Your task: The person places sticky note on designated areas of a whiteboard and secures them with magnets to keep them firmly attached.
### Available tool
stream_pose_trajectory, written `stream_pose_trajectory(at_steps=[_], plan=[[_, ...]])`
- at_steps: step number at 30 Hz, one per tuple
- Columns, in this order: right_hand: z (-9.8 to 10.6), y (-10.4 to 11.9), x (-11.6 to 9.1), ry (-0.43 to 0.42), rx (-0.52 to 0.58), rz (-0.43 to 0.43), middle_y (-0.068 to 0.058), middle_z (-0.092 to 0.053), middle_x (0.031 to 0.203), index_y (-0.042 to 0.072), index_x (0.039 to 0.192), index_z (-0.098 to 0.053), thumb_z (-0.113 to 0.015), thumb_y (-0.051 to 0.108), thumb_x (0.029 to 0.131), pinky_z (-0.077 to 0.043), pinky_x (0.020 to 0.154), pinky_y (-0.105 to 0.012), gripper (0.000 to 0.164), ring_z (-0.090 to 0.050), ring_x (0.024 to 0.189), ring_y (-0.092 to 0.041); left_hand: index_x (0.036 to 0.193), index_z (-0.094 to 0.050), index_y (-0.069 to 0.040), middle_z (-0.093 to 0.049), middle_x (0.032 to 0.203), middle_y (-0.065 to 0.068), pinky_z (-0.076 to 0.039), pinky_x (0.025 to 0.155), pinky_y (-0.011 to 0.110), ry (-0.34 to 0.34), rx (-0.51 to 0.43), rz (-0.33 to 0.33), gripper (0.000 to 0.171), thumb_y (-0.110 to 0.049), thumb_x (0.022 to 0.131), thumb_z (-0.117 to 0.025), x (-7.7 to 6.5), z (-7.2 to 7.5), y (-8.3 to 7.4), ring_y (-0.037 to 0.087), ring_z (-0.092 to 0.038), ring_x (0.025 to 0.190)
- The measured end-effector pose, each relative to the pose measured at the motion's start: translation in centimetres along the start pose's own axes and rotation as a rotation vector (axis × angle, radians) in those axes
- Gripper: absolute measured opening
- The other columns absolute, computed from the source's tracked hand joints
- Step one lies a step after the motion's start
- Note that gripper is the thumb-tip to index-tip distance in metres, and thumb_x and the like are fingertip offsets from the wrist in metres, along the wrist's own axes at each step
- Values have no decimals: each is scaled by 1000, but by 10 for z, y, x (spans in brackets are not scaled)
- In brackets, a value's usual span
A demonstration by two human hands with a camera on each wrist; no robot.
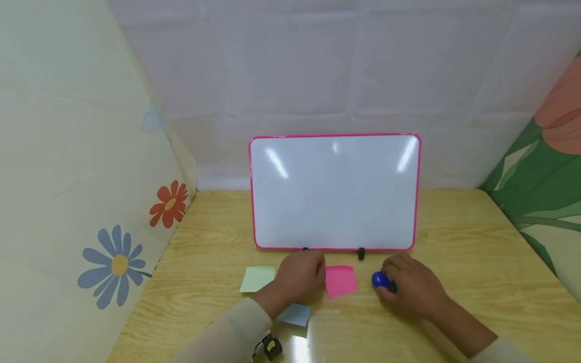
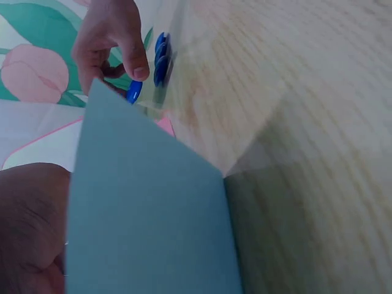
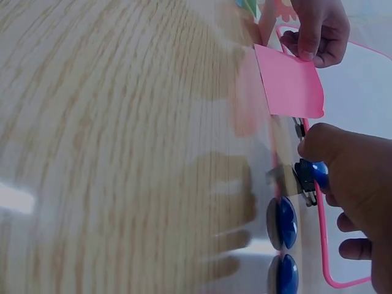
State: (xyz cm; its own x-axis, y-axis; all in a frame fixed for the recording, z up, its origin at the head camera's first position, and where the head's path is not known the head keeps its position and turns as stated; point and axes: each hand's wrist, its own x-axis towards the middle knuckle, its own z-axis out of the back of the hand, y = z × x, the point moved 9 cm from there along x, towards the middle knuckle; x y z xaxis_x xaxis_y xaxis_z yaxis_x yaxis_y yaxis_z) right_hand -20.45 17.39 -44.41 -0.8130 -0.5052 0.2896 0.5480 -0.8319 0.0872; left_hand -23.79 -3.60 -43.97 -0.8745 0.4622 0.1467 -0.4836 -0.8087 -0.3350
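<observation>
My left hand (image 1: 300, 272) pinches a pink sticky note (image 1: 341, 281) by one edge, clearest in the right wrist view, where thumb and fingers meet at the note's corner. In front of the whiteboard (image 1: 335, 191), my right hand (image 1: 410, 283) holds a round blue magnet (image 1: 383, 280) between thumb and fingers. Two more blue magnets (image 3: 287, 223) lie on the table near that hand; in the head view the hand hides them. A light blue sticky note (image 2: 153, 208) sticks up close to the left wrist camera. Left of my left hand is a pale green sticky note (image 1: 257, 279).
The whiteboard has a pink frame and stands upright on black feet (image 1: 361, 253) at the back of the wood-grain table (image 1: 218, 237). Behind it hangs a white cloth (image 1: 290, 75). Flower-printed sheets (image 1: 119, 264) line both sides. A black-and-yellow object (image 1: 271, 347) sits by the left sleeve.
</observation>
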Motion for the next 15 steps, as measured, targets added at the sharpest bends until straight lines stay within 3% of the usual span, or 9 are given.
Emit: stream_pose_trajectory(at_steps=[7,15], plan=[[12,-5,2,-83,-17,-11,-4,-67,111,8,105,-73,-86,42,76,-55,84,-41,47,-61,107,-24,81,-62,-20,-51,67,-12,-43,58,28,18,18,-7,13,-20,93,-68,12,6,0,9,-49,62],[32,-7,5,-209,-32,35,-9,-64,112,4,106,-73,-87,39,73,-57,73,-40,50,-59,105,-26,82,-62,-21,-53,69,-14,-44,62,27,-34,36,-103,11,-19,91,-69,21,20,-9,7,-50,63]])
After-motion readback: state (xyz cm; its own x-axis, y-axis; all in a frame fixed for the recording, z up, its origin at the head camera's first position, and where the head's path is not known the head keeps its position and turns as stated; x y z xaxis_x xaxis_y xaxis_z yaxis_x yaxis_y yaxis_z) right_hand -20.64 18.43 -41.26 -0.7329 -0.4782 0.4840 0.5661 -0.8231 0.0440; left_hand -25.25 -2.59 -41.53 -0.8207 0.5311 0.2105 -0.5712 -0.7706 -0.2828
